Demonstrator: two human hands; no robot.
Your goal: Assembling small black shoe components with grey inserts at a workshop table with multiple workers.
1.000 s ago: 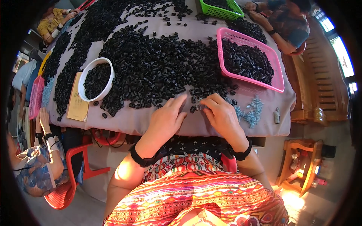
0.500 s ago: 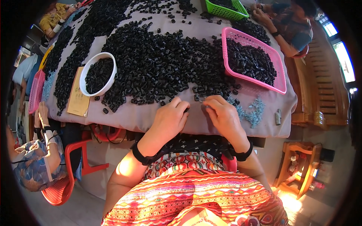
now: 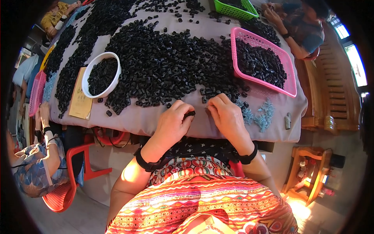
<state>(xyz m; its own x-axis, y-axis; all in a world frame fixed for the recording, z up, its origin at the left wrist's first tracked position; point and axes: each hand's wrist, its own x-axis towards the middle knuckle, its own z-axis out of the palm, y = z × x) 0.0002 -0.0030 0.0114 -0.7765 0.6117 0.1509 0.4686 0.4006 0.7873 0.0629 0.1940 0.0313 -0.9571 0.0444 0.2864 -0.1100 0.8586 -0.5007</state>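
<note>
My left hand is closed at the near edge of the cloth-covered table, with a small black plastic piece between thumb and fingers. Just to its right, my right hand is pinched together. A tiny pale, shiny bit shows at its fingertips, too small to name. The hands are a little apart. Beyond them spreads a big heap of similar black ring-like pieces. Beside my right hand lies a loose pile of small silvery-blue pieces.
A white bowl of black pieces stands at left on a tan booklet. At right is a pink basket of black pieces, with a green basket behind. A small grey object lies at far right. Other people sit around the table.
My left hand has turned slightly, so the black piece in it shows more. The right hand has shifted a little up and left, its fingertips now pinched.
</note>
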